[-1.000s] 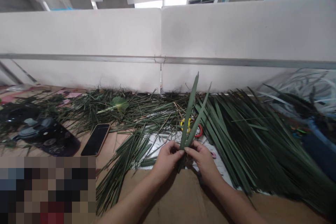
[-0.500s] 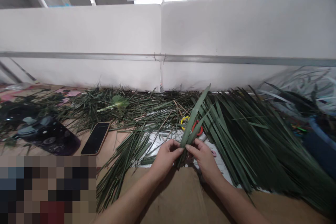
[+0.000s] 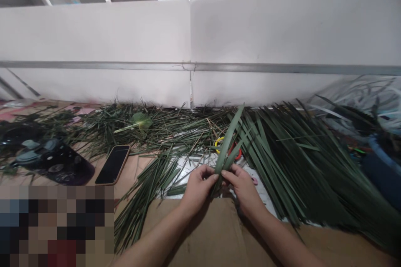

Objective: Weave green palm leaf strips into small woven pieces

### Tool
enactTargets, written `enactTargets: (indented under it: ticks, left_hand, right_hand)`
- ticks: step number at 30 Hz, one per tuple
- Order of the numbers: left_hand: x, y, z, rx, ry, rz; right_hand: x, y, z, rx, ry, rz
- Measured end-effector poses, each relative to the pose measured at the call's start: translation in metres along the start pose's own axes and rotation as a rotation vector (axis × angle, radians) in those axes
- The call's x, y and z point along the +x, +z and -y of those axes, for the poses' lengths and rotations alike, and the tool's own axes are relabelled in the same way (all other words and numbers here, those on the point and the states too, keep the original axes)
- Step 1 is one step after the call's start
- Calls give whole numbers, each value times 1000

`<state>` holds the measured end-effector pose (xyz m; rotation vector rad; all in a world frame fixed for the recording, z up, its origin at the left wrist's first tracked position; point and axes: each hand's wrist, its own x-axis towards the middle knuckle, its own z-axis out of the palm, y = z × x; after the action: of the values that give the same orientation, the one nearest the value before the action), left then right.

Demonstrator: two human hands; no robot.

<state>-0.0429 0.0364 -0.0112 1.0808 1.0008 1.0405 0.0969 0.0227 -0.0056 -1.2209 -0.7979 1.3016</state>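
Two long green leaf strips [image 3: 231, 133] cross between my hands, their upper ends pointing away from me. My left hand [image 3: 200, 185] pinches the lower part of the strips between thumb and fingers. Close beside it, my right hand [image 3: 242, 185] pinches them too, the two thumbs almost touching. Just beyond the fingers lie a yellow ring-shaped handle [image 3: 217, 144] and a red one [image 3: 238, 151], partly covered by the strips. A big fan of green leaf strips [image 3: 310, 171] spreads to the right, and a bundle of thin strips [image 3: 140, 200] lies left of my hands.
A phone [image 3: 112, 164] and a dark bottle [image 3: 59, 162] are on the left. Leaf scraps [image 3: 175, 127] with a small fan leaf [image 3: 141, 122] line the base of a white partition [image 3: 94, 33]. A blue-rimmed container [image 3: 380, 154] stands far right.
The view has shifted slightly. The tall strip's tip has moved a little left and down; both hands keep their grip on the strips.
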Motion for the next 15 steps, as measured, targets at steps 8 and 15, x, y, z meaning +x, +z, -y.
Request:
enactTargets:
  ticks: [8, 15]
  left_hand:
    - [5, -6, 3, 17, -66, 106]
    - [7, -8, 5, -41, -96, 39]
  right_hand:
    - [3, -4, -2, -46, -53, 2]
    - [4, -6, -6, -29, -17, 46]
